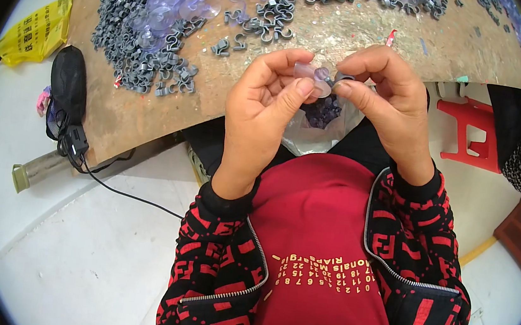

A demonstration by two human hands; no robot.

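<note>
The brown worktable [151,113] curves above the lap, its near edge bare — grey clips [138,54] heaped farther back. A yellow bag [36,31] lies on the floor at left. The left hand [266,112] pinches a clear suction cup [311,76]; the right hand [388,100] pinches a small grey clip [340,77] against it.

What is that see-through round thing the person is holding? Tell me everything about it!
The clear suction cup is a small round disc that looks like soft, see-through plastic with a faint purple tint. The left hand pinches it between thumb and fingers, above the person's lap and in front of the wooden table. The right hand presses a small grey clip against its middle knob. Most of the cup is hidden by fingers, so its exact shape is hard to tell.
</note>
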